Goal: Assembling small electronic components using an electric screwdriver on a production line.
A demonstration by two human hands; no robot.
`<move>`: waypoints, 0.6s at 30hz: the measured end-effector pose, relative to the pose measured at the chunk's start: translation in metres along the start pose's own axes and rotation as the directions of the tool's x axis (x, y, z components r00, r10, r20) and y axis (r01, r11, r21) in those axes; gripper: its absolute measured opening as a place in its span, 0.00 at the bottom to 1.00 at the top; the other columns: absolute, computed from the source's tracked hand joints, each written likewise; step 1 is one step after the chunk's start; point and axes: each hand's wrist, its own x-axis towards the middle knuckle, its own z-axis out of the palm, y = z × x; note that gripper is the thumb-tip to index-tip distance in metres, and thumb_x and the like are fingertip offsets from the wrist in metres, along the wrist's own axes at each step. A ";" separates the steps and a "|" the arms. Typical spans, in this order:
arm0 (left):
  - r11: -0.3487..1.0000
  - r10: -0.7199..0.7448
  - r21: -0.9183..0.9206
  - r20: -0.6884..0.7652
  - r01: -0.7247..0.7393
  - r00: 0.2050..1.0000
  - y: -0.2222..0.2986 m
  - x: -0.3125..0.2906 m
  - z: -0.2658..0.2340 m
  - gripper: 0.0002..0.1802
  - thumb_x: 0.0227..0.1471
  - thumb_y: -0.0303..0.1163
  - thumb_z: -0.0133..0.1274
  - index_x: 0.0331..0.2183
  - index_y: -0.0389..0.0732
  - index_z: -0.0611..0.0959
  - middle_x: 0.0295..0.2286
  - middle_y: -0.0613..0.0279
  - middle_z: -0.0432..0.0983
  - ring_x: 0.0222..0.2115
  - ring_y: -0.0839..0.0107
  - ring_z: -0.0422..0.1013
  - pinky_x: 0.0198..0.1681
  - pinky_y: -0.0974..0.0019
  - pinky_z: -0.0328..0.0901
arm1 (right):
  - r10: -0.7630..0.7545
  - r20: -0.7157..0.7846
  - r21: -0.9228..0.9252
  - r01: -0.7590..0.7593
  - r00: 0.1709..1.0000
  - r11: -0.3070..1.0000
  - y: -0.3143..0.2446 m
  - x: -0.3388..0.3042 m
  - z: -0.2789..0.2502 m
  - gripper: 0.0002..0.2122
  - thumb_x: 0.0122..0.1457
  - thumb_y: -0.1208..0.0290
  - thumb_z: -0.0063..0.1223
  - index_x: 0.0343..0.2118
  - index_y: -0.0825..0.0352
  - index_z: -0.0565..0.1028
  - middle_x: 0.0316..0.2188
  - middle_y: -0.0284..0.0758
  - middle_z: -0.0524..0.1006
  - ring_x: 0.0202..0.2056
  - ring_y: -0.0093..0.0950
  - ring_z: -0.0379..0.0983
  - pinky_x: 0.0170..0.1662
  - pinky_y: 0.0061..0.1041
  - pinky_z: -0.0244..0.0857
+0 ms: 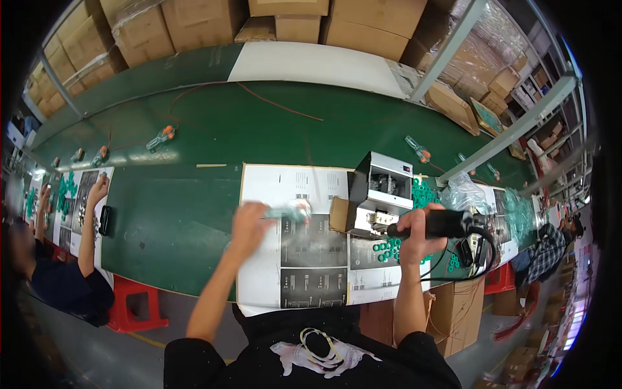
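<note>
Right grip (418, 236) around black tool (448, 223), left grip (249, 230) holding blurred translucent object (289, 211), green tabletop (175, 227) past left edge of sheet (259, 185)

On the long green counter (175, 227), small green rings (424, 193) lie right of a boxy black-and-white machine (361, 189).

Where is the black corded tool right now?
In the head view, the black corded tool is right of centre, held in the person's right hand, just right of the boxy machine.
</note>
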 end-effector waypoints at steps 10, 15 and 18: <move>0.943 -0.027 0.304 -0.343 0.138 0.939 -0.093 0.167 0.053 0.10 0.52 0.32 0.60 0.35 0.36 0.83 0.36 0.50 0.77 0.40 0.49 0.70 0.45 0.51 0.65 | 0.292 0.206 -0.173 -0.259 0.934 0.950 0.013 0.000 -0.028 0.12 0.58 0.87 0.54 0.41 0.66 0.68 0.21 0.30 0.69 0.15 0.22 0.67 0.21 0.24 0.66; 0.982 0.189 -0.022 -0.012 -0.189 0.982 -0.006 0.250 0.154 0.10 0.54 0.31 0.52 0.31 0.36 0.85 0.31 0.47 0.79 0.37 0.47 0.73 0.44 0.48 0.66 | 0.161 0.257 0.024 -0.173 0.953 0.985 -0.009 -0.037 -0.061 0.19 0.55 0.86 0.58 0.46 0.64 0.64 0.22 0.35 0.72 0.19 0.27 0.71 0.26 0.29 0.70; 0.898 0.375 -0.317 0.194 -0.304 0.906 0.035 0.296 0.258 0.11 0.54 0.31 0.55 0.37 0.36 0.85 0.39 0.49 0.80 0.45 0.49 0.73 0.50 0.51 0.67 | 0.126 0.282 0.147 -0.172 0.951 0.974 -0.023 -0.046 -0.078 0.24 0.52 0.85 0.62 0.49 0.64 0.63 0.25 0.40 0.76 0.25 0.33 0.76 0.32 0.34 0.74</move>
